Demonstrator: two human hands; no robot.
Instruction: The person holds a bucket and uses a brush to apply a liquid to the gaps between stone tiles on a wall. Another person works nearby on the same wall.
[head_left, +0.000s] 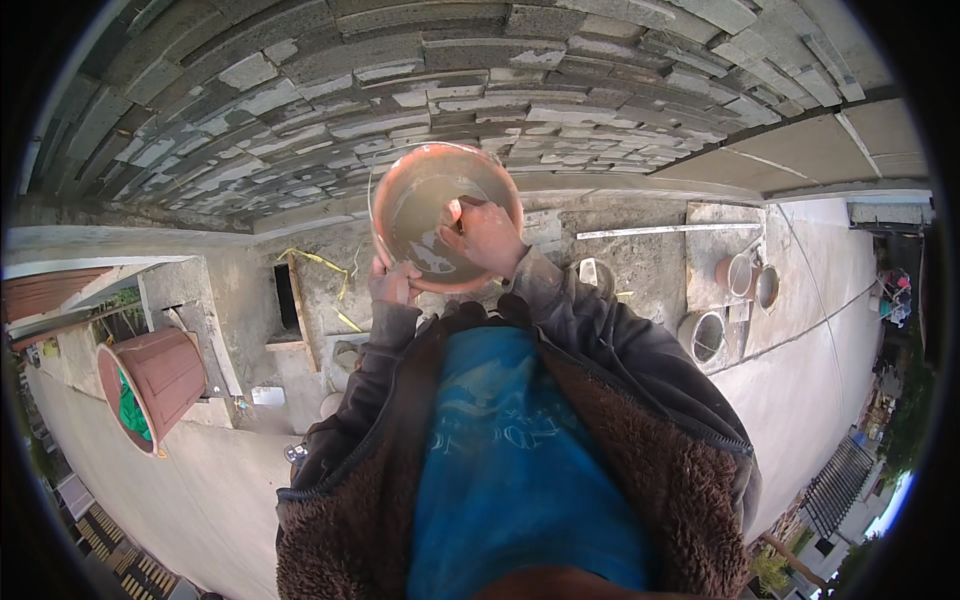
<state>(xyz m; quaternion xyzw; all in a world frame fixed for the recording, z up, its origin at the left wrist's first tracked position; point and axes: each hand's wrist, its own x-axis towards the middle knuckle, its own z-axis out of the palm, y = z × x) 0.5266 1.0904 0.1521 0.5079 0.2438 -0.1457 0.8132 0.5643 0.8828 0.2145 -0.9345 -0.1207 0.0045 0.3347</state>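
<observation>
A terracotta-coloured bucket [508, 190] with a thin wire handle is in front of me, its open top towards me. Greyish, wet-looking stuff lies in it, with paler patches. At its near left rim my left hand [396, 283] is closed, fingers wrapped on the edge. My right hand [486, 238] reaches over the near right rim into the bucket, its fingers curled together. A small orange patch shows at the fingertips; I cannot make out what it is.
Ahead rises a wall of stacked grey stone strips [480, 80]. To the left stands a big reddish tub [165, 370] with green material inside. On the right are several buckets [705, 335], a board [715, 235] and a long pale strip [660, 231]. Yellow tape [325, 262] lies near a dark opening [288, 297].
</observation>
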